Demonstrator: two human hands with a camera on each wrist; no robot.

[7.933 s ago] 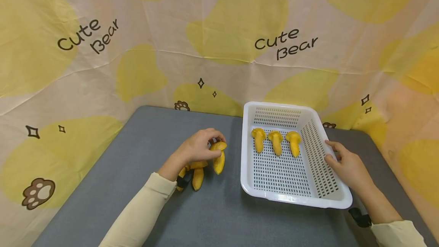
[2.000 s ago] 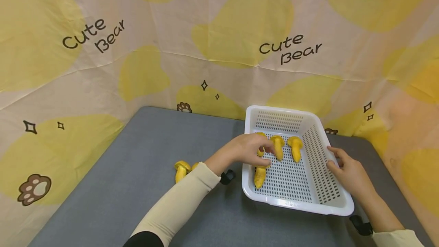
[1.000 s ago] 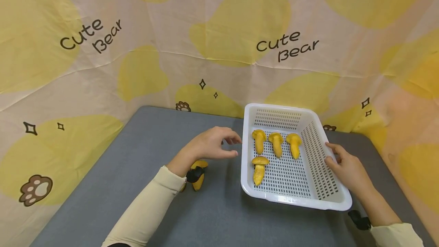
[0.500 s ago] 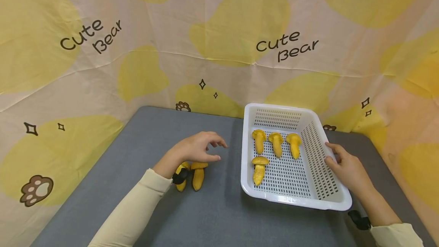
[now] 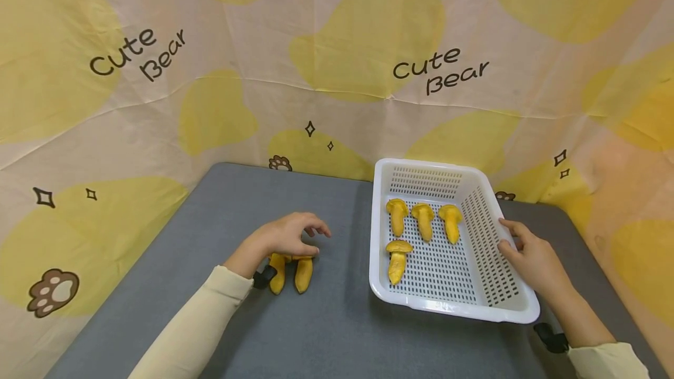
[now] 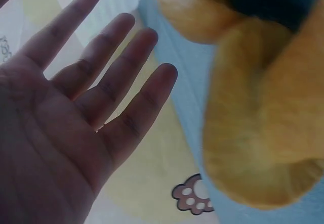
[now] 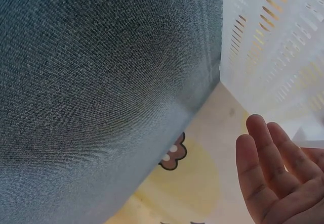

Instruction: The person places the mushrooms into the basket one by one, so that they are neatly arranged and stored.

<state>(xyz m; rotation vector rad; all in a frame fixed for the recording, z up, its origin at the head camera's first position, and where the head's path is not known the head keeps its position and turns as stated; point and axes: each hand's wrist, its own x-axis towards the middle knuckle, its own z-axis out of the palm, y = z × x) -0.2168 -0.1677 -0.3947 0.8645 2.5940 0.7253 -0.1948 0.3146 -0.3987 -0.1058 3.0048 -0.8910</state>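
Note:
My left hand (image 5: 286, 234) hovers over two yellow mushrooms (image 5: 303, 275) on the grey table, its thumb overlapping their caps in the head view. In the left wrist view its fingers (image 6: 126, 125) are spread, with nothing between them, and a mushroom cap (image 6: 238, 173) looms close beside them. My right hand (image 5: 534, 253) holds the right rim of a white perforated basket (image 5: 375, 250), thumb and index finger over the edge. Its other fingers (image 7: 263, 168) lie outside the wall. Inside the basket, three mushrooms (image 5: 424, 224) form a row, with one more mushroom (image 5: 397, 262) in front of the leftmost.
The grey table (image 5: 337, 332) ends at a cloth backdrop (image 5: 337, 45) printed with "Cute Bear". A small black device is strapped at each wrist. The basket stands on the right of the table, near the backdrop.
The left hand set a fourth mushroom in the basket, let go and moved back left over the two on the table. The right hand stays at the basket rim.

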